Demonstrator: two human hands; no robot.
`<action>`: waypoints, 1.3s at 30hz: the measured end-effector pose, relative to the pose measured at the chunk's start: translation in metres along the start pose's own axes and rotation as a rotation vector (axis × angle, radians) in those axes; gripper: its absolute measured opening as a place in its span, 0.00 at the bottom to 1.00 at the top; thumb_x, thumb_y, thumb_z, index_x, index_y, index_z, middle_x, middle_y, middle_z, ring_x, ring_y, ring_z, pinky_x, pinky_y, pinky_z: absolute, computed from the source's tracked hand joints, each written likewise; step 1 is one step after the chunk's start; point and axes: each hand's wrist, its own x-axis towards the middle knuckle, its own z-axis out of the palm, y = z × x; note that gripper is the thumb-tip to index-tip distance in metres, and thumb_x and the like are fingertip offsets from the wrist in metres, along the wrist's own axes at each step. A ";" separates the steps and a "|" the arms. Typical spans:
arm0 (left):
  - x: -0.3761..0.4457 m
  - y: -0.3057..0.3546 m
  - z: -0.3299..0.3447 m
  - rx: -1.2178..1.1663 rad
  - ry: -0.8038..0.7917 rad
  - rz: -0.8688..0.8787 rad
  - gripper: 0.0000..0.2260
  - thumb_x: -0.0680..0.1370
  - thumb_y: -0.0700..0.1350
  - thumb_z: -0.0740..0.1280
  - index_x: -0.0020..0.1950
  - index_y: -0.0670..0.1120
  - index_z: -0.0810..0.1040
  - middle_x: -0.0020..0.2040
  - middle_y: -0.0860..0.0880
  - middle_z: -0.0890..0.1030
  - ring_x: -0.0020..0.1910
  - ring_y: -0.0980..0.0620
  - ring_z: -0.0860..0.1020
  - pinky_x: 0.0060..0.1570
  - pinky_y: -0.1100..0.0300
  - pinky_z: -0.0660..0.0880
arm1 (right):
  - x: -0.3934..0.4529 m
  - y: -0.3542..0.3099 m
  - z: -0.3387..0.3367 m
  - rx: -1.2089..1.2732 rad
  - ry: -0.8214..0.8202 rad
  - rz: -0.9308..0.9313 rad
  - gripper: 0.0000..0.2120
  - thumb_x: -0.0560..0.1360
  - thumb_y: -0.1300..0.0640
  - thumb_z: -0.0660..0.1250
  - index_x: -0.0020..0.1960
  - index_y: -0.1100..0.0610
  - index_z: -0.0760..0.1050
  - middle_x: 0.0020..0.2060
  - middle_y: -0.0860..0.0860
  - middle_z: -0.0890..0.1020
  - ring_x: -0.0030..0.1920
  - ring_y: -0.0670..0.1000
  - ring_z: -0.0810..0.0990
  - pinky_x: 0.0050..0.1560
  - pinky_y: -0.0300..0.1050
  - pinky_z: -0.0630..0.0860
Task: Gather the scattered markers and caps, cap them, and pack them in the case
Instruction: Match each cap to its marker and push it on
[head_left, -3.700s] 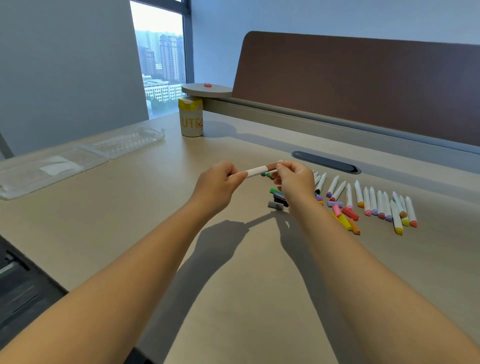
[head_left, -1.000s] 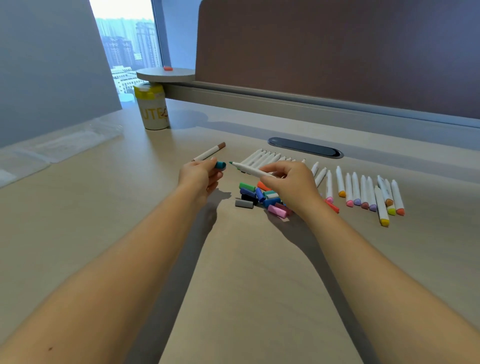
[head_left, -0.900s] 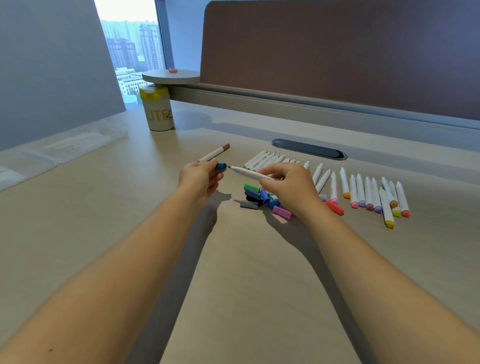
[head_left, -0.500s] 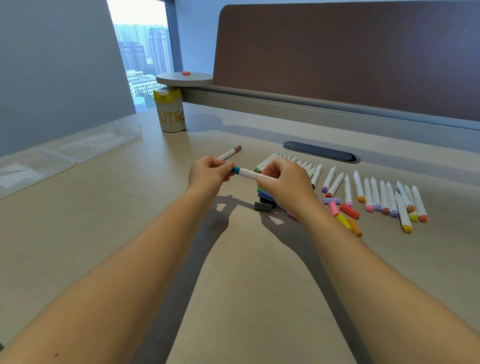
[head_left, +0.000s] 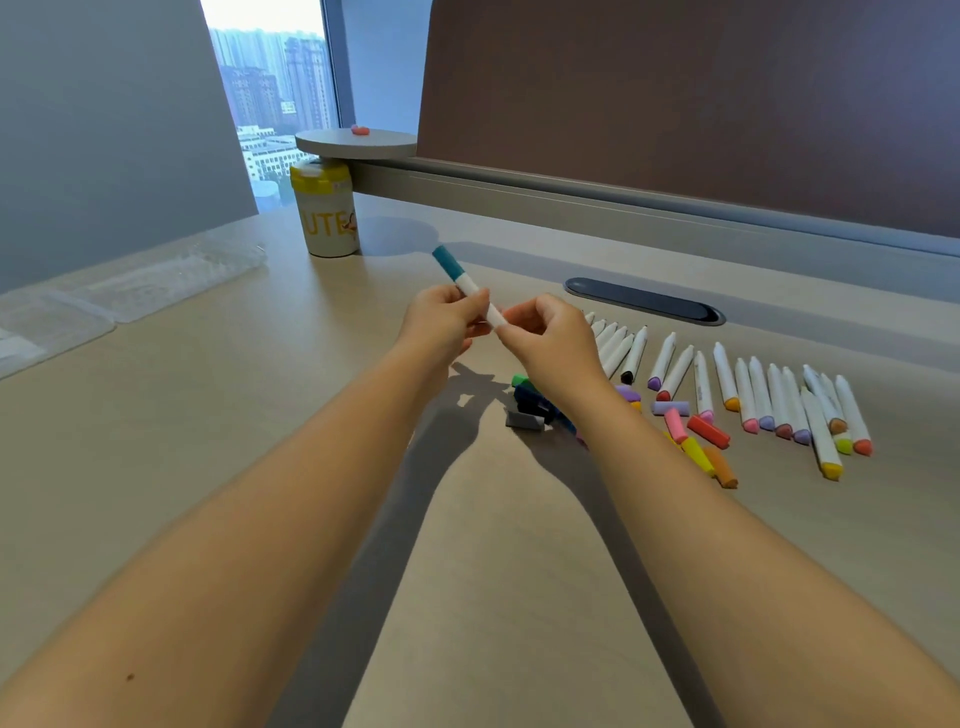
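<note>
Your left hand (head_left: 441, 325) and right hand (head_left: 550, 340) both pinch the teal-capped marker (head_left: 470, 287) at frame centre; light, rigid, smooth: grip mid-barrel.

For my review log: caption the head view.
Both hands hold a teal-capped marker above loose caps.

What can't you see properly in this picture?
- Head view: the right hand covers the teal-capped marker's lower end.
- Right wrist hides part of the loose caps.
- The clear case at left is blurred; its contents are unclear.
- The cup's lettering is partly turned away.
</note>
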 end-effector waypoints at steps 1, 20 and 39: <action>0.005 -0.002 -0.001 0.028 0.020 0.006 0.14 0.80 0.45 0.58 0.61 0.39 0.72 0.50 0.47 0.79 0.48 0.51 0.76 0.56 0.56 0.71 | 0.004 0.003 0.000 -0.018 0.005 0.011 0.10 0.77 0.59 0.63 0.55 0.63 0.75 0.45 0.54 0.78 0.48 0.53 0.77 0.50 0.44 0.76; 0.100 -0.036 -0.018 1.260 0.033 0.348 0.13 0.79 0.38 0.60 0.63 0.39 0.70 0.59 0.39 0.73 0.57 0.41 0.72 0.55 0.52 0.70 | 0.114 0.042 0.028 -0.882 -0.035 0.286 0.15 0.76 0.49 0.63 0.57 0.58 0.74 0.43 0.54 0.72 0.44 0.52 0.71 0.44 0.44 0.66; 0.015 -0.032 0.023 1.066 -0.328 0.336 0.13 0.78 0.41 0.62 0.62 0.44 0.77 0.61 0.45 0.77 0.58 0.49 0.74 0.51 0.65 0.67 | 0.030 0.033 -0.038 0.016 0.069 0.348 0.12 0.78 0.63 0.61 0.61 0.62 0.71 0.49 0.61 0.79 0.43 0.52 0.79 0.45 0.44 0.80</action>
